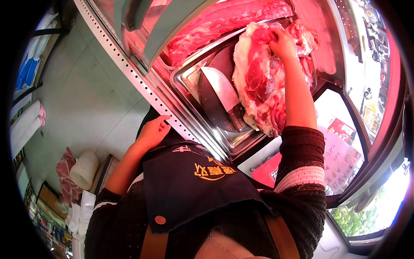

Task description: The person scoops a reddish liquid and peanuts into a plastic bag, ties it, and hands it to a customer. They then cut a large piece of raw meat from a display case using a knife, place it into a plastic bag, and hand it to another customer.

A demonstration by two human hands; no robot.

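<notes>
My right hand (282, 43) is on a large piece of raw meat with fat (258, 73), fingers curled into its far end. The meat lies over a round cutting board (208, 106) in a stainless steel tray (237, 149). A broad-bladed cleaver (220, 90) rests flat on the board, left of the meat, its wooden handle towards me. My left hand (154, 132) holds nothing. It is half curled beside the perforated metal edge (142, 82) of the display case, thumb and forefinger slightly apart.
Another tray holds a long slab of red meat (223, 24) behind the cutting board. Curved pale panels (171, 29) overhang it on the left. At right are the glass case's dark frame (355, 119) and a handwritten sheet (339, 158). A white bucket (84, 170) stands at lower left.
</notes>
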